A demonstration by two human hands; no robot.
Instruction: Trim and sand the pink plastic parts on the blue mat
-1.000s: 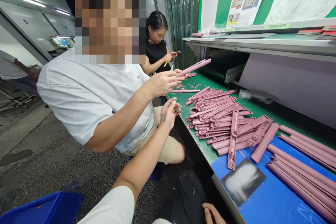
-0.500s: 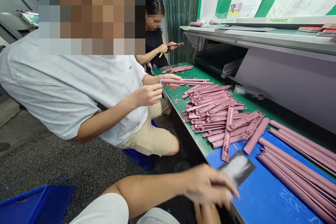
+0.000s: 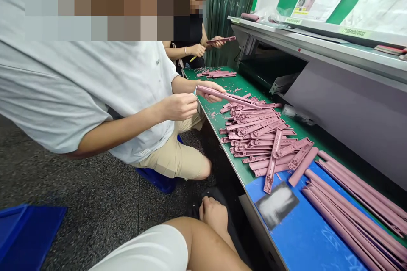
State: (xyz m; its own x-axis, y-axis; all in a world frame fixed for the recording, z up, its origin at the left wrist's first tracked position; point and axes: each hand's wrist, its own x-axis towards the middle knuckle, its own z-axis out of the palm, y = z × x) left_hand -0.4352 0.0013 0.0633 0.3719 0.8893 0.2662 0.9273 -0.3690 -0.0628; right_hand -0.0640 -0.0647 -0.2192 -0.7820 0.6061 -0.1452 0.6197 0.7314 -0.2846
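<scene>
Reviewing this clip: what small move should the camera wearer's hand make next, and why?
Probably reach up for the loose pink strip lying on the pile, since the wearer's hand looks empty and sits below the bench edge, while the person beside them handles a similar strip.

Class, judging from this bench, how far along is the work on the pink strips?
Looks done: a small batch of pink strips lies at the far end of the green bench, with pink scraps nearby. In hand: a seated co-worker holds one strip and a small blue-tipped tool. Left: a large heap of strips and long pink bars on a blue mat, though their finish cannot be told.
</scene>
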